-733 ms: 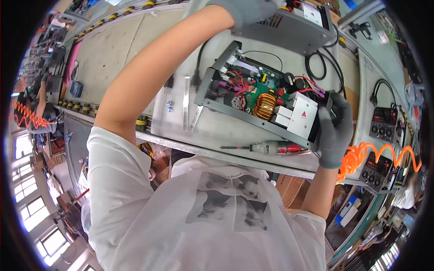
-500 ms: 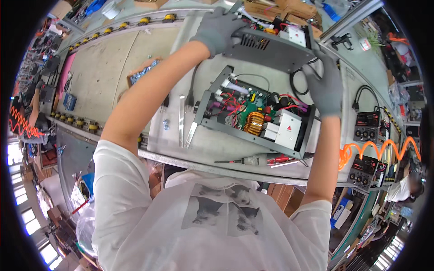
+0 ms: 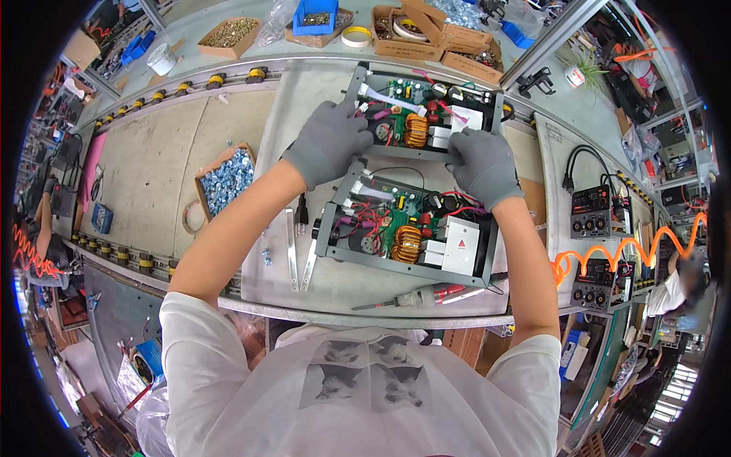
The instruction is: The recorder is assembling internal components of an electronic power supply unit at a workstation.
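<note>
Two open dark-grey metal cases holding green circuit boards, copper coils and wires lie on the bench, one behind the other. At the far case (image 3: 411, 151), my gloved left hand (image 3: 327, 143) has its fingers closed around the left end. My gloved right hand (image 3: 486, 166) is closed at its near right edge, beside a white block; its fingertips are partly hidden. Just in front, the near case (image 3: 403, 268) lies untouched, with a white plate (image 3: 461, 245) at its right. An electric screwdriver (image 3: 415, 297) lies between that case and the bench's front edge.
Left of the cases are two metal strips (image 3: 292, 251), a black plug (image 3: 302, 212) and a carton of small bluish parts (image 3: 228, 181). An orange coiled hose (image 3: 609, 250) passes two black knobbed units (image 3: 592, 212) at right. Parts boxes (image 3: 407, 47) line the far side.
The far case has gone from tilted, with its vented side panel facing me, to lying flat with its inside showing. Both hands have moved nearer to me, and the view has shifted.
</note>
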Available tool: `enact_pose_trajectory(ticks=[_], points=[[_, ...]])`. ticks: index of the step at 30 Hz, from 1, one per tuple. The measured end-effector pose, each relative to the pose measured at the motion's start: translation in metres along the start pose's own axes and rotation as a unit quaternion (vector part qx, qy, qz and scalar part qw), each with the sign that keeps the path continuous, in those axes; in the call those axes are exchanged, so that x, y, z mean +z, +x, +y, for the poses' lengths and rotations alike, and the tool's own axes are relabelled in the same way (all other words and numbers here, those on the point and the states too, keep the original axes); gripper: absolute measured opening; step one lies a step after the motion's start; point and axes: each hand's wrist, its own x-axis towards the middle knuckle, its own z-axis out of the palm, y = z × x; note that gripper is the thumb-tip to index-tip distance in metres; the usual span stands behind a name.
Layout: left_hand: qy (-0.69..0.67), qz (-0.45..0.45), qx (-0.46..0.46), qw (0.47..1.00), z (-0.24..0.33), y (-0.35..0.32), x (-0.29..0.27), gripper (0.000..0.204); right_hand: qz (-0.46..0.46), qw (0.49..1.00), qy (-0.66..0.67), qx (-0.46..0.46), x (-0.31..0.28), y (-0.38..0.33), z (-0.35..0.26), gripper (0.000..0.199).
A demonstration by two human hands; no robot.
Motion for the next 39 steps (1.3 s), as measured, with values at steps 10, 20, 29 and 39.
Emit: enact_pose_trajectory(ticks=[10,20,29,39], points=[[-0.229,-0.175,-0.06,0.956,-0.023,0.018,-0.041,0.032,-0.057,0.99,0.129,0.03,-0.018,-0.021,-0.009,0.028],[-0.204,-0.136,-0.397,0.884,-0.049,0.08,0.04,0.044,-0.054,0.89,0.292,0.346,0.031,0.009,0.056,0.064],[-0.211,0.06,-0.407,0.887,-0.028,0.073,0.004,0.031,0.146,0.877,0.371,0.269,0.046,0.017,0.057,0.04],[-0.193,0.214,-0.352,0.89,0.0,0.039,0.013,0.025,0.156,0.887,0.367,0.232,0.037,0.0,0.053,0.042]])
